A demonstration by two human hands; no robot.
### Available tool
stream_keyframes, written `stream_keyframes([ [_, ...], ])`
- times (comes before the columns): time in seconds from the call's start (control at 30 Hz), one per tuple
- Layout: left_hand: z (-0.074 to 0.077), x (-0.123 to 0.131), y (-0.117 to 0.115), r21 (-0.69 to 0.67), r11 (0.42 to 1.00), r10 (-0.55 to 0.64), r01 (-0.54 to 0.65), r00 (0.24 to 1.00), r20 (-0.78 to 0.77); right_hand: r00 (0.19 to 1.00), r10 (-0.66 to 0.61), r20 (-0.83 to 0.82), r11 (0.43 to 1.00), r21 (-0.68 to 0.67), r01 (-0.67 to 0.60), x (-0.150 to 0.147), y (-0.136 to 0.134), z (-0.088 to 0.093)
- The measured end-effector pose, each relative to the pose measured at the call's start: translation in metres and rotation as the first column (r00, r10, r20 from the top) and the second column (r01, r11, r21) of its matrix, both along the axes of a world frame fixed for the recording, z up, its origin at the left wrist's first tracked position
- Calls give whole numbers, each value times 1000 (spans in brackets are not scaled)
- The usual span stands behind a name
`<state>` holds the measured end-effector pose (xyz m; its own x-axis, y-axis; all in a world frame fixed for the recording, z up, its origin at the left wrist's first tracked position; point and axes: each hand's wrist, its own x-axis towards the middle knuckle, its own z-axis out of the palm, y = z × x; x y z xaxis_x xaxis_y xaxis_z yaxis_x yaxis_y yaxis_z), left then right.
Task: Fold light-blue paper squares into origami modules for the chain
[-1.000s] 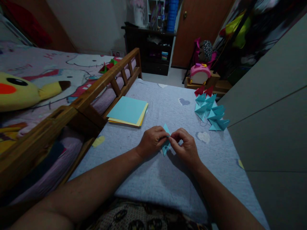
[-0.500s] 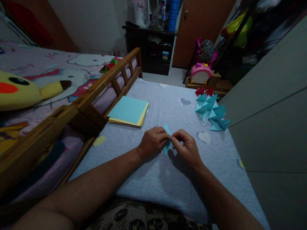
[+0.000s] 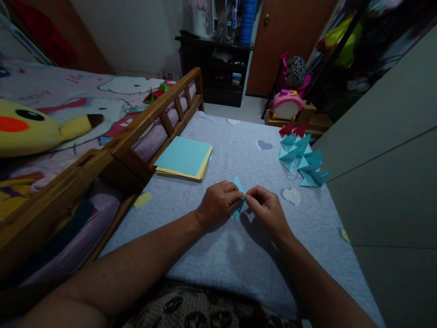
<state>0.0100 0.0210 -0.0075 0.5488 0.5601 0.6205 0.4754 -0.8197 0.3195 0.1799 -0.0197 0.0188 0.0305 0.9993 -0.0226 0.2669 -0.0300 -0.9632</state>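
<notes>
Clamped on the paper [image 3: 238, 211], at four o'clock from the stack [image 3: 184, 156], our left hand [image 3: 219, 200] pressed while our right hand [image 3: 268, 207] pinched its three o'clock side, and we judged it best to anchor firmly, creasing gently.

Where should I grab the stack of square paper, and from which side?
Probably by the right edge of the paper stack, coming from the right, pinched top and bottom: it lies flat, and the wooden bed rail runs close along its left side.
</notes>
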Motion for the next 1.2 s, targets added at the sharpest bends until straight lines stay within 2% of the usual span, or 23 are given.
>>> stream_keyframes([
  [0.2,1,1,-1,2,1000,-4,4,1000,-13,999,-1,46,1000,-1,1,2,0,-1],
  [0.3,0,1,-1,-25,999,-20,21,1000,21,1000,-14,15,1000,-21,14,3,1,-1],
  [0.43,2,-1,0,-172,982,-48,75,987,154,993,-34,-109,994,-109,23,3,3,0],
  [0.57,5,-3,1,-364,920,-39,145,958,283,974,-44,-221,983,-186,2,3,4,0],
  [0.67,6,-3,2,-430,887,-28,170,948,318,948,-58,-313,974,-226,-15,4,4,-4],
  [0.87,7,-3,3,-442,876,-38,193,941,337,891,-74,-449,953,-294,-69,5,6,-5],
  [1.2,6,-3,3,-424,881,-65,210,941,331,870,-92,-485,932,-350,-96,4,6,-1],
])
